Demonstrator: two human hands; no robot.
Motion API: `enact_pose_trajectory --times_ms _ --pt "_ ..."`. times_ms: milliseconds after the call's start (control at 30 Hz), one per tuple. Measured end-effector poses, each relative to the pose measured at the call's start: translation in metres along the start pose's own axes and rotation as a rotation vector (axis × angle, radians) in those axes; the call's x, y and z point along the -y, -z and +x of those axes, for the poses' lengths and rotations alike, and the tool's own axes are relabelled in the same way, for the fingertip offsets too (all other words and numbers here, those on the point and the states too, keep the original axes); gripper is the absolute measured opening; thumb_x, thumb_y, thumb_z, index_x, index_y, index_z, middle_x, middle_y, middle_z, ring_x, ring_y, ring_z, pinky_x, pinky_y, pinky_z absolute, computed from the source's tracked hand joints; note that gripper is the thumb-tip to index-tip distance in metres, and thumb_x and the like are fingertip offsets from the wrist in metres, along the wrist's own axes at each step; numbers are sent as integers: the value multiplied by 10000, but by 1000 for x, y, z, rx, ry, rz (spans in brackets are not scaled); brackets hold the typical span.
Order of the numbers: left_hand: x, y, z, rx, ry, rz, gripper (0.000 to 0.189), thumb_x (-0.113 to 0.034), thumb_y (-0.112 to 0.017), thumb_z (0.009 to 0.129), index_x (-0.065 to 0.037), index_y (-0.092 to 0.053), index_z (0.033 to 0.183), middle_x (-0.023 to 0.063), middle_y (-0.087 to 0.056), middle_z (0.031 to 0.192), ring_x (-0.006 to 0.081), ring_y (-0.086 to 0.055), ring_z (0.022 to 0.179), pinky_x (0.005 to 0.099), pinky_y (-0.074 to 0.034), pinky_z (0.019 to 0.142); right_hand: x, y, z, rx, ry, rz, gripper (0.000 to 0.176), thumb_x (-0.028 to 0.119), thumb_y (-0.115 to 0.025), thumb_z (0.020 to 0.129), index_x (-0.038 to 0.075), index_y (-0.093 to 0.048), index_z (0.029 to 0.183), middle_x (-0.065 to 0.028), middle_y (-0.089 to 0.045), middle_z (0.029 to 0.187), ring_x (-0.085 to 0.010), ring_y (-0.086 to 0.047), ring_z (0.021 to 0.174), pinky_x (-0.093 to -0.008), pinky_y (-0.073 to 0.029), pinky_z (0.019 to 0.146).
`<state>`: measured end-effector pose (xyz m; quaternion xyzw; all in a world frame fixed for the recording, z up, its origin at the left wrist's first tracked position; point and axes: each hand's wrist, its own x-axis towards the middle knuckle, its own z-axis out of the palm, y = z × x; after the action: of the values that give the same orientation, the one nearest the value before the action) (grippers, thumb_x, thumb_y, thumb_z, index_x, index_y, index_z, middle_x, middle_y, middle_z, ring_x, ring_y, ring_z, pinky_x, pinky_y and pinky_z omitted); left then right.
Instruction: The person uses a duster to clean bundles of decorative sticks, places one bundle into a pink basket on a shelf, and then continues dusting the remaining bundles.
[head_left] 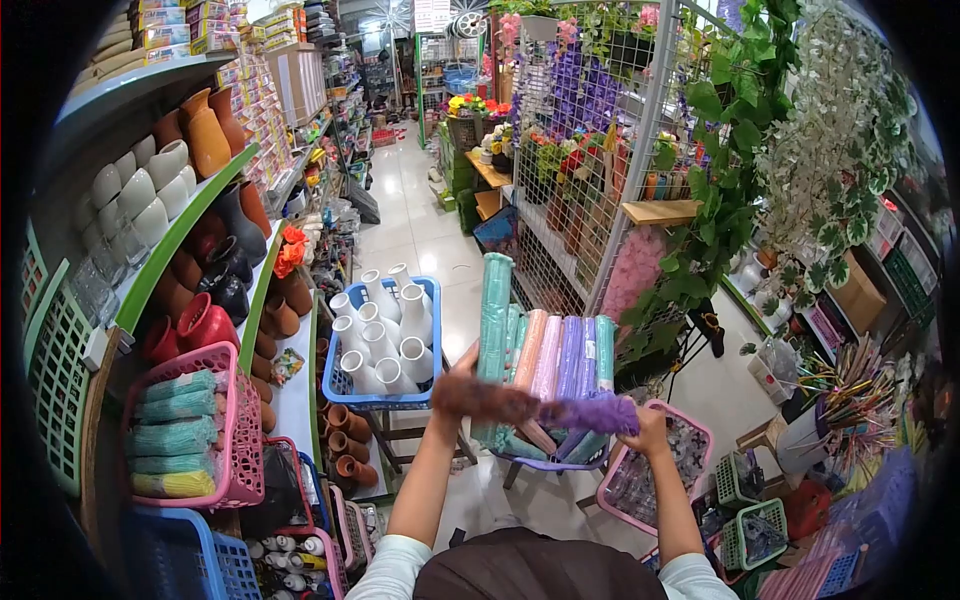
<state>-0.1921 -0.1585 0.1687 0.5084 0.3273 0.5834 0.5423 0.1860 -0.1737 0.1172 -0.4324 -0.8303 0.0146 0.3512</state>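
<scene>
We list one fuzzy brown-and-purple bundle, across the front of the roll basket, purple end in the right hand, left hand beside teal roll, grip unclear, likely light, crushable, best held mid-length

Purple bundle: fuzzy, matt
Brown bundle: too blurred for finish
Green roll: glossy, crinkled plastic wrap
White vases: smooth, slightly glossy
Blue basket: plastic
Floor: smooth, glossy tile
Grid rack: metal
Small shelf: pale wood
</scene>
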Motion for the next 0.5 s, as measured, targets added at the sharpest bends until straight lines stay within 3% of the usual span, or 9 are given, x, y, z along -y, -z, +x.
enact_pose_trajectory --times_ms 33,100,133,167,200,233,267,433,500 --pt "-6 6 5 -17 405 -514 537 -472 -448 911 -9 -493 1181 133 -583 1026 205 -599 891 329 -530 706 -5 -1 -5 28 61 2 440 364 -735 586 54 -643 885 -144 -619 705 -325 -612 638 -384 -497 591" --pt "-18 -3 -1 -130 432 -461 524 -468 -459 910 -13 -501 1166 111 -581 1016 200 -594 842 327 -525 689 -2 1 -5 17 68 4 341 327 -730 575 58 -645 765 -138 -616 684 -304 -605 593 -379 -477 562" --pt "-31 -11 -5 -192 501 -469 498 -444 -468 914 -14 -501 1165 99 -578 1018 198 -592 832 324 -521 701 2 1 -1 -17 25 -22 372 333 -733 579 57 -641 811 -140 -614 685 -311 -606 604 -384 -481 570" --pt "15 10 4 -100 232 -266 463 -408 -468 923 -17 -497 1170 88 -574 1025 198 -593 838 326 -516 728 4 2 4 -51 -20 -48 406 340 -737 584 56 -638 857 -142 -612 686 -318 -608 615 -388 -486 577" --pt "12 4 7 -6 -35 -64 429 -372 -467 932 -20 -494 1174 77 -571 1032 198 -593 844 327 -510 754 5 3 8 -84 -66 -75 441 346 -740 588 55 -634 903 -143 -610 687 -325 -609 626 -393 -491 585" --pt "8 0 9 -40 174 -405 371 -303 -437 953 -32 -474 1203 69 -559 1055 203 -590 887 346 -499 799 4 0 14 -147 -119 -31 400 285 -718 629 52 -626 941 -163 -613 706 -337 -609 639 -400 -487 588" --pt "5 -5 5 -44 225 -444 350 -281 -424 957 -52 -470 1217 68 -561 1057 205 -586 881 355 -506 773 5 -1 19 -174 -173 -32 383 268 -709 639 53 -625 944 -169 -615 715 -342 -608 643 -400 -487 587" --pt "26 8 12 102 277 -605 447 -392 -392 950 -57 -463 1238 86 -561 1086 209 -589 888 363 -508 767 15 3 23 -177 -237 -41 342 255 -694 659 67 -632 938 -174 -622 729 -350 -607 649 -392 -487 582" --pt "29 8 6 -49 281 -642 496 -434 -377 947 -38 -461 1233 101 -560 1085 193 -586 890 362 -507 763 12 2 7 -93 -180 -32 343 282 -701 651 69 -640 914 -164 -622 717 -341 -609 640 -389 -487 577"
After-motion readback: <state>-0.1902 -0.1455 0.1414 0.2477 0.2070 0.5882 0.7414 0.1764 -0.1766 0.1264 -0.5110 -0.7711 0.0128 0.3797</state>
